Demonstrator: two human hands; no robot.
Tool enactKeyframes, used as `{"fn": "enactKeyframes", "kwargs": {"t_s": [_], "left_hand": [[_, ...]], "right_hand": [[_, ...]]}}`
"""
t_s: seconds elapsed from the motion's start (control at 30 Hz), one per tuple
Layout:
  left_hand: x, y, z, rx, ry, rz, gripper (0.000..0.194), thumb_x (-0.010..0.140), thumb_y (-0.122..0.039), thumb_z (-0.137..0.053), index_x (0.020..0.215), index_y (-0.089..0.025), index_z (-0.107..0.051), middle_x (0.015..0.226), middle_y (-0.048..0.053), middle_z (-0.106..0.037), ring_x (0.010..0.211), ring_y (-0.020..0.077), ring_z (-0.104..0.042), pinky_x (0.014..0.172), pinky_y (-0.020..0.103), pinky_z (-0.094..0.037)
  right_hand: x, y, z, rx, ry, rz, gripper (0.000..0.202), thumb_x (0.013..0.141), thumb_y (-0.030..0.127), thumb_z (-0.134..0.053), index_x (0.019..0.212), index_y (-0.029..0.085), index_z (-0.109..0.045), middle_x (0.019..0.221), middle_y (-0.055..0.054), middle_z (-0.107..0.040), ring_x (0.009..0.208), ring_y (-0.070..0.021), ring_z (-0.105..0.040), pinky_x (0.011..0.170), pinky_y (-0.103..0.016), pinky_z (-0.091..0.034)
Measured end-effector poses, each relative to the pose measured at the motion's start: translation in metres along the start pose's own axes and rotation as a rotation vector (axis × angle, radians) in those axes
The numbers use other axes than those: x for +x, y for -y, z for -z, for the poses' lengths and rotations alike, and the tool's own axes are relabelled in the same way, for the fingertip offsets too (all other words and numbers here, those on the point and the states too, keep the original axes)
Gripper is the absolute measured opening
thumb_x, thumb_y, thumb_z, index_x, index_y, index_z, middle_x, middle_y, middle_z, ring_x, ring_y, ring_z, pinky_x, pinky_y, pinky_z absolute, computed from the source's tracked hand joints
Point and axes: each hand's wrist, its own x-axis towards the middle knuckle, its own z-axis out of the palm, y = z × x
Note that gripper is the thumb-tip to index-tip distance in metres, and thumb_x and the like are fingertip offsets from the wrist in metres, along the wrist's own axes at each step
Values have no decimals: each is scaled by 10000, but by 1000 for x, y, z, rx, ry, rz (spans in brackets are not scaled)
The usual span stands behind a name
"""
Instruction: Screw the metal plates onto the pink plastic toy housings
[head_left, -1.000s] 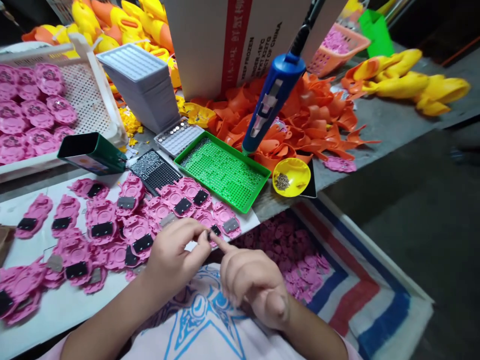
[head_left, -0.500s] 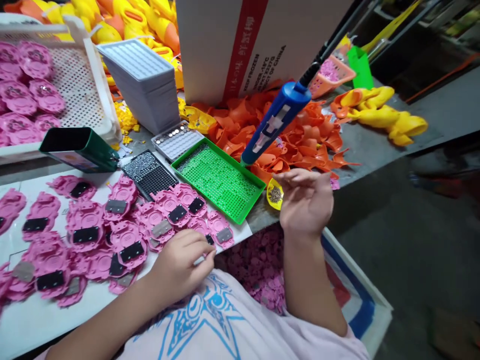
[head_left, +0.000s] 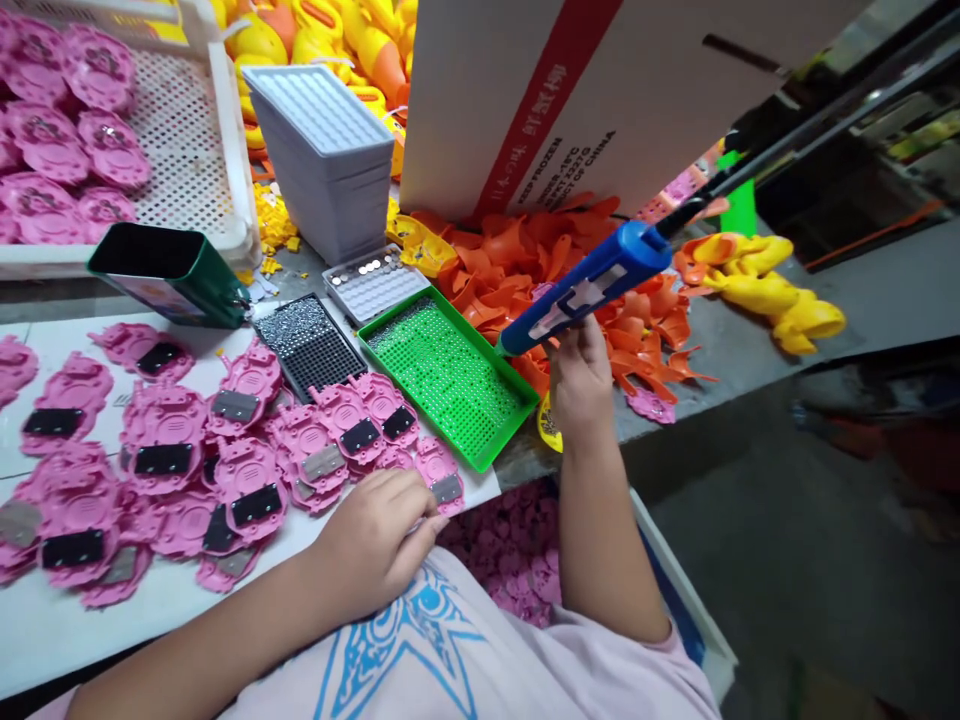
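Observation:
Fingers curled, my left hand (head_left: 379,535) rests at the table's front edge beside pink plastic parts (head_left: 255,500) with black or grey plates; whatever it may hold is hidden. My right hand (head_left: 583,385) is raised, its fingers closed on the underside of a blue electric screwdriver (head_left: 589,285). The screwdriver slants, its tip over the right rim of a green perforated tray (head_left: 450,375) that contains small metal screws. Just left of my right wrist, a small yellow dish (head_left: 549,425) is partly covered. A black tray (head_left: 311,345) of screws lies left of the green one.
Behind stand a white basket (head_left: 244,200) of pink parts, a dark green container (head_left: 161,275), stacked grey trays (head_left: 322,170) and a cardboard box (head_left: 465,110). Orange pieces (head_left: 502,250) are heaped before the box. Yellow pieces (head_left: 802,300) lie at the right. Pink parts fill a bin (head_left: 510,550) below the table edge.
My right hand has moved up from beside the yellow dish and closed on the screwdriver, which now leans further right. My left hand has hardly moved. The view has shifted a little.

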Motion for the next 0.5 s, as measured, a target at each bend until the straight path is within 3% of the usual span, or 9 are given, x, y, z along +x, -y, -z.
{"fn": "enactKeyframes", "kwargs": {"t_s": [0.13, 0.3, 0.5], "left_hand": [[-2, 3, -2, -24, 12, -13, 213, 925, -193, -411, 782, -171, -568, 706, 30, -597, 661, 147, -540, 633, 273, -444], [-3, 5, -6, -95, 13, -4, 152, 882, -171, -482, 769, -170, -584, 698, 25, -605, 663, 144, -537, 635, 272, -435], [-2, 1, -6, -237, 32, 73, 135, 831, -127, -523, 718, -181, -573, 681, 2, -610, 658, 127, -552, 629, 248, -424]], "right_hand": [[6, 1, 1, -30, 92, -2, 286, 782, 345, -640, 1053, 300, -561, 1089, -10, -610, 1051, -155, -588, 926, -367, -497], [18, 4, -1, -34, 33, -43, 402, 615, 218, -749, 931, 269, -504, 938, 26, -615, 891, -117, -612, 830, -302, -511], [29, 5, -3, -193, 39, -102, 417, 538, 277, -816, 834, 211, -531, 771, 37, -576, 697, -117, -551, 724, -321, -498]]}}
